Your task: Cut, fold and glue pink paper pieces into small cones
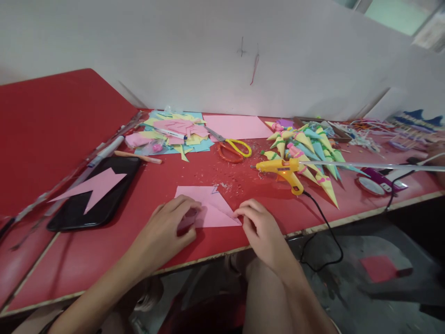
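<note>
A sheet of pink paper [217, 211] lies on the red table between my hands, with a fold or crease running to its lower right corner and a small blue pen mark near the top. My left hand [175, 220] curves over its left side, fingertips touching the paper and the thumb apart from them. At the lower right corner, my right hand [259, 227] pinches the paper's edge between thumb and fingers. Just beyond my right hand lies a yellow glue gun [283, 170] with a long clear glue stick [347, 163] in its back.
Scissors [231, 146] lie beyond the paper beside a pile of paper scraps [174, 132]. Decorated paper cones [313, 144] are heaped behind the glue gun. A pink cut-out [100, 183] rests on a black phone [118, 199] at left. The gun's cord [330, 227] hangs over the table edge.
</note>
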`<state>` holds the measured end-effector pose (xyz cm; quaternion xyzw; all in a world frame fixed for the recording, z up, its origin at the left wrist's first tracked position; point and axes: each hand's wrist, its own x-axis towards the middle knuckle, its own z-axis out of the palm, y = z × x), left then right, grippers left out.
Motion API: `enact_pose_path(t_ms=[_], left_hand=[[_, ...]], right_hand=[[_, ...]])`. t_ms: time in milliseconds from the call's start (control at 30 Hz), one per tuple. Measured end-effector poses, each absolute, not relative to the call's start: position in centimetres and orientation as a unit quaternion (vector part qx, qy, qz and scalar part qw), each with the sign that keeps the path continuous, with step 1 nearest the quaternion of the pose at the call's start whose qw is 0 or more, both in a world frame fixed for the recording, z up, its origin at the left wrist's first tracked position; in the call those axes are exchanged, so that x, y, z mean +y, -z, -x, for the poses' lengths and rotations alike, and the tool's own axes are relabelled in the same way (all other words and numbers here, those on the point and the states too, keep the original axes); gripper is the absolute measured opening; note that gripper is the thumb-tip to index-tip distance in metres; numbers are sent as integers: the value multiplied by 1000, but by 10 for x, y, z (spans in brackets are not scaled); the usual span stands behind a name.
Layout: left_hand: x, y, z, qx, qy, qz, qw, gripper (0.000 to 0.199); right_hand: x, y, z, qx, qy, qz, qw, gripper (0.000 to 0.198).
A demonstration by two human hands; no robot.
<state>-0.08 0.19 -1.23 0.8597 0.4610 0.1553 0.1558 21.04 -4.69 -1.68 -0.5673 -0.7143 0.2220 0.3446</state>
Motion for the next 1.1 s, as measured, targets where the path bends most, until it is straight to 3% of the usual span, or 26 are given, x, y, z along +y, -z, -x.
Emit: enact_pose_path(t_ms=[233,333,533,733,833,933,967,1100], left_hand=[[-3,15,-2,421,-209,-882,28,23],[-5,17,-2,363,-227,-904,6,21],[-9,10,-5,279,-240,-928,-67,18],[-9,7,-2,269,-276,-909,-156,23],[-9,7,0,287,-286,-904,-135,24],[-9,6,0,322,-320,-890,-46,21],[-9,5,-1,329,-331,-885,-10,21],[-7,6,-3,320,-313,-892,70,31]], right_hand=[[-47,18,-202,-724,-180,588,312,2],[-45,17,-199,-716,-197,585,327,9],[-48,7,-184,-664,-256,548,439,10],[-51,1,-174,-689,-347,458,442,10],[-51,0,-181,-708,-337,435,443,8],[-50,1,-192,-767,-245,428,410,47],[-50,3,-195,-791,-199,430,387,50],[-48,13,-201,-833,-29,441,333,20]])
